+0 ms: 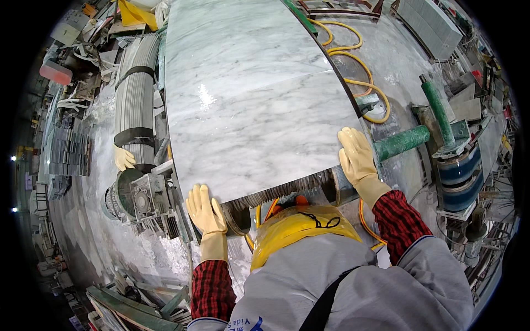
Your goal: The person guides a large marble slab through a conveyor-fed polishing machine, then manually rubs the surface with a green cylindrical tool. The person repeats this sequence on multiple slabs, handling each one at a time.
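A broad, glossy white marble slab with grey veining (248, 132) lies face up in front of the person, its near edge above a dark, ridged roller-like part (276, 194). A faint line crosses its surface farther up; whether that is a joint or a reflection I cannot tell.

The left hand (206, 215), in a cream rubber glove, rests at the slab's near left corner, fingers extended and together. The right hand (358, 157), gloved alike, lies at the near right corner with its fingers pointing away over the side edge. Neither is clenched; both look flat and unclosed, though what the undersides press on is hidden.

The step in hand seems to be steadying or lining up the slab by its near corners. The next move would likely call for even pressure from both palms, so the slab stays square to its support and its corners are not knocked.

To the right stands a green, dust-streaked cylinder (402, 142); to the left, a long bundle of grey strips with black bands (132, 102).
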A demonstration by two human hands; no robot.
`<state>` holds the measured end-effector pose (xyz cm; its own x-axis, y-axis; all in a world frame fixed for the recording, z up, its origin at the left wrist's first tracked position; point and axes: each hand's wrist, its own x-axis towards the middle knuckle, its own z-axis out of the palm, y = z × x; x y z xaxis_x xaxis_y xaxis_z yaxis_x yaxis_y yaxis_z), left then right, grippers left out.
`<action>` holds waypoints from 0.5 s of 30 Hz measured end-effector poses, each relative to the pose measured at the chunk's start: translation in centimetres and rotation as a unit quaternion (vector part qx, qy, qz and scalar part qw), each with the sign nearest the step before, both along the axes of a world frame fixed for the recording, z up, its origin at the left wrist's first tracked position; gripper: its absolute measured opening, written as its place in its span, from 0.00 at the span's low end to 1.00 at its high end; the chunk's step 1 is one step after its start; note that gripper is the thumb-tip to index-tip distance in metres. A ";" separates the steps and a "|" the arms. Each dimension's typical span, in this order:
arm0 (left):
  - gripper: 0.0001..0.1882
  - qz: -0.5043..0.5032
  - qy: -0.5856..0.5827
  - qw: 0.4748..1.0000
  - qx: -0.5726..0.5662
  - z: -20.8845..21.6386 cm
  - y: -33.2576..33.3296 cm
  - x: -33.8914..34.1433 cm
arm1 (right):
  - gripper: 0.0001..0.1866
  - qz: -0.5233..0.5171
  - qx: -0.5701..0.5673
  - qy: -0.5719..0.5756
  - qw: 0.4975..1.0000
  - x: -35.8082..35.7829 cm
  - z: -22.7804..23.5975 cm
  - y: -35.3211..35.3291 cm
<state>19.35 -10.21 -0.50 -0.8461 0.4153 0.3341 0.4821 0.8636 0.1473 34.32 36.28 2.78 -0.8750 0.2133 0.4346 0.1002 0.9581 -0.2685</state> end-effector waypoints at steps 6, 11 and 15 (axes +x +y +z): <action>0.25 0.001 -0.005 1.000 -0.003 0.0 -0.1 0.2 | 0.23 -0.001 0.011 0.004 1.000 0.2 0.1 -0.2; 0.26 -0.009 0.025 1.000 -0.003 -0.7 -0.4 0.3 | 0.23 0.000 0.002 0.005 1.000 0.4 0.2 -0.4; 0.27 -0.007 0.010 1.000 -0.009 -0.6 -0.5 0.4 | 0.22 0.008 0.007 0.011 1.000 0.5 0.0 -0.3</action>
<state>19.75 -10.71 -1.09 -0.8340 0.4323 0.3429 0.4961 0.8595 0.1232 34.82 35.94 2.82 -0.8686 0.1928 0.4564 0.0789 0.9633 -0.2567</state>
